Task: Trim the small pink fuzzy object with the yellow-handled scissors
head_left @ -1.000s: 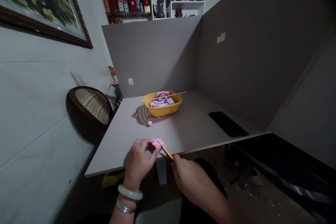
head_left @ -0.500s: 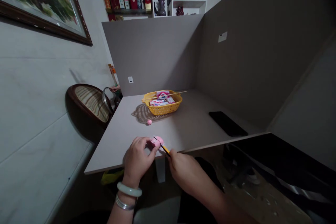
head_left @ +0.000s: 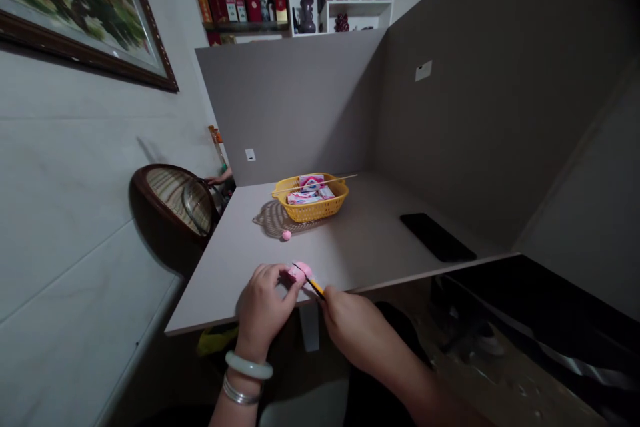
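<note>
At the table's near edge, my left hand (head_left: 265,303) is closed with thumb and fingers pinching a small pink lump (head_left: 301,271), perhaps clay. A pale bangle and silver bracelets circle that wrist. My right hand (head_left: 347,317) grips a slim yellow-and-black tool (head_left: 316,287), whose thin dark tip lies against the lump; whether it is a blade or another kind of tip I cannot tell. The lump's left side is partly hidden by my left fingers. Beyond my hands, a small pink ball (head_left: 287,235) rests on the grey table (head_left: 220,280).
Farther back stands a yellow basket (head_left: 317,211) holding pink-and-white boxes, with a thin stick (head_left: 345,178) across its rim. A flat black object (head_left: 437,237) lies on the right. Grey panels (head_left: 300,103) border the table. Another person's hand (head_left: 220,179) is near a woven-seat chair (head_left: 173,197).
The view has shifted slightly. My hands keep their hold, with the tool still at the pink lump. By the chair, the other person's hand and a round, shiny-rimmed object have moved, the object lower.
</note>
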A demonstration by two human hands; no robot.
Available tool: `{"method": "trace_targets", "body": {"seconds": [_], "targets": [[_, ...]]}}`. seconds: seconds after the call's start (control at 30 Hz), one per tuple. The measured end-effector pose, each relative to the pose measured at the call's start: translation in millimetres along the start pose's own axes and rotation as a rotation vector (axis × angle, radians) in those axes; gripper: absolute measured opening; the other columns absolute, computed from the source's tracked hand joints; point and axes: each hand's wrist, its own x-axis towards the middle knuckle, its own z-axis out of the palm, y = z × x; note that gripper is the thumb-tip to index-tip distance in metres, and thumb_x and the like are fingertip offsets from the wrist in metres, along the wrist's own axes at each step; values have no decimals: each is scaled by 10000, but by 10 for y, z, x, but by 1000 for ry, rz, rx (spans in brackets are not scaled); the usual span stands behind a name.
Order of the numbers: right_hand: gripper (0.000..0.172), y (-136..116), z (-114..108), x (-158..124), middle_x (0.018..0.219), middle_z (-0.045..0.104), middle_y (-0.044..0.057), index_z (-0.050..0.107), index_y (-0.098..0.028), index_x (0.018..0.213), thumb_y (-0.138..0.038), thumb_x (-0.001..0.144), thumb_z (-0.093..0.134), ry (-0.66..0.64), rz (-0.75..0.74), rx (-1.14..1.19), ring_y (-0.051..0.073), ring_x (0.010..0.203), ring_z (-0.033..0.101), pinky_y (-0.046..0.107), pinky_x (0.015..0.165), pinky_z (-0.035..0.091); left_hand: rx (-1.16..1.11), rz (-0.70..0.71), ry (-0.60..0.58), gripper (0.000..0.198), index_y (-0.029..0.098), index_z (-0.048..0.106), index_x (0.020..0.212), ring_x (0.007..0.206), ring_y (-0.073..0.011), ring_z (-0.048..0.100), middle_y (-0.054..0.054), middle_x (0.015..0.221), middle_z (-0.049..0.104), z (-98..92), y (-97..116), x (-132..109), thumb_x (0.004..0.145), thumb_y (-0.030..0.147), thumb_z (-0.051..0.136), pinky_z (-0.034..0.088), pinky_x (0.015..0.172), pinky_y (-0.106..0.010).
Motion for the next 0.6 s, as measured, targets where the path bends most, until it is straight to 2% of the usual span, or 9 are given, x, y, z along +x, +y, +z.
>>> {"method": "trace_targets", "body": {"seconds": [0.1, 0.2, 0.43, 0.6], "targets": [[228, 69, 27, -87, 870, 728, 78, 596, -186, 958, -194, 998, 371, -3, -24, 42, 190, 788, 698, 269, 574, 311, 25, -11, 18, 208, 224, 631, 884, 847, -213, 630, -46, 857, 665, -4, 8, -13, 874, 431, 614, 517, 743, -334], [260, 140, 81, -160, 840, 728, 69, 598, -194, 930, -157, 991, 349, -41, 23, 58, 193, 753, 697, 275, 566, 305, 24, -15, -3, 197, 221, 630, 881, 843, -208, 621, -48, 862, 662, -2, 26, -23, 879, 418, 612, 515, 755, -336], [252, 61, 122, 78, 842, 730, 92, 597, -189, 910, -186, 998, 361, -10, 33, 79, 217, 799, 705, 273, 554, 282, 23, -58, 4, 199, 219, 628, 882, 866, -209, 622, -45, 877, 662, -3, 63, -24, 891, 415, 592, 510, 762, -333], [263, 183, 149, -98, 888, 736, 90, 607, -192, 940, -160, 988, 350, -70, 39, 132, 210, 811, 707, 264, 593, 328, 42, -48, 1, 193, 223, 627, 894, 860, -207, 618, -43, 882, 659, 12, 46, -49, 877, 415, 610, 509, 759, -331]]}}
